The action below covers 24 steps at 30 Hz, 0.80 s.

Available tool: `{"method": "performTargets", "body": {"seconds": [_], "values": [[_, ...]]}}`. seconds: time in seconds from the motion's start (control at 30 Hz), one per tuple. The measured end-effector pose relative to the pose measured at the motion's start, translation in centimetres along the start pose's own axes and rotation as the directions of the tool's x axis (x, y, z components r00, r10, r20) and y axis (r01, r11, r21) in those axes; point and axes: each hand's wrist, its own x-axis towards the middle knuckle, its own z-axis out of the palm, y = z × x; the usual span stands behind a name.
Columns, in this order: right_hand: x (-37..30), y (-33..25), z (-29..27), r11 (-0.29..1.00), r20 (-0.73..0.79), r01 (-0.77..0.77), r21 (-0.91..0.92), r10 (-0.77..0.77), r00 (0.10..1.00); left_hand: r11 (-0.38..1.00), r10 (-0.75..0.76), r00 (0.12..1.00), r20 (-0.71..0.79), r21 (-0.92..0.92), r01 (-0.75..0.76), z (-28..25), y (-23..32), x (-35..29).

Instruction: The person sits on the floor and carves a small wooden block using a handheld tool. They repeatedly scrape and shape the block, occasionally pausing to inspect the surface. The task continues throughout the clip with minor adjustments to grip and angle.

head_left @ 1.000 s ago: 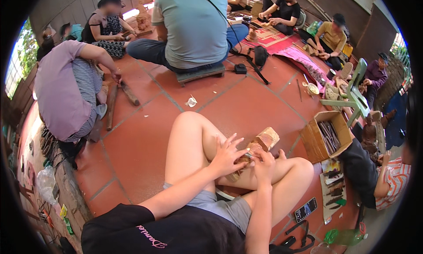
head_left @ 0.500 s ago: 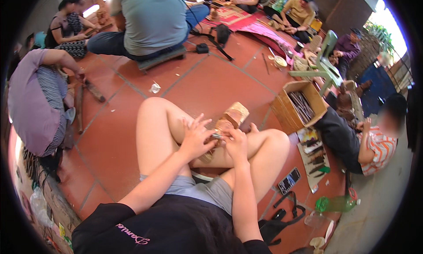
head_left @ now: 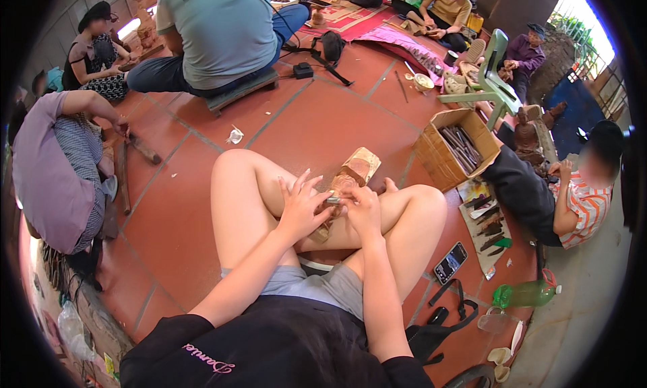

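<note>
A pale, partly carved wooden figure (head_left: 360, 167) lies slanted across my crossed legs, its blocky end pointing away from me. Over its near part, a small silvery piece (head_left: 333, 200) sits between my two hands; its exact kind is too small to make out. My left hand (head_left: 302, 201) pinches it with the thumb and a forefinger, while the other fingers stick up and apart. From the other side, my right hand (head_left: 362, 208) has its fingers bent in a pinch on the same piece. The lower end of the wood shows beneath my hands.
At my right are a cardboard box (head_left: 439, 152) of carving tools, a mat with several tools (head_left: 490, 230), a phone (head_left: 451, 263), a black bag (head_left: 431, 334) and a green bottle (head_left: 529, 294). Several people sit around on the tiled floor; one (head_left: 219, 38) is straight ahead.
The view has shifted slightly. My hands stay over the wooden figure with the small silvery piece between them, with only slight finger movement.
</note>
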Motion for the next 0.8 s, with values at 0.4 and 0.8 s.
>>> {"method": "performTargets", "body": {"seconds": [0.4, 0.8], "values": [[0.06, 0.18, 0.10, 0.998, -0.031, 0.047, 0.039, -0.046, 0.998, 0.999, -0.017, 0.999, 0.045, 0.042, 0.015, -0.23, 0.26, 0.22], [0.08, 0.51, -0.40, 0.994, 0.051, -0.034, 0.106, 0.029, 0.998, 0.997, 0.019, 0.998, 0.054, 0.074, -0.023, 0.15, -0.01, 0.01]]}}
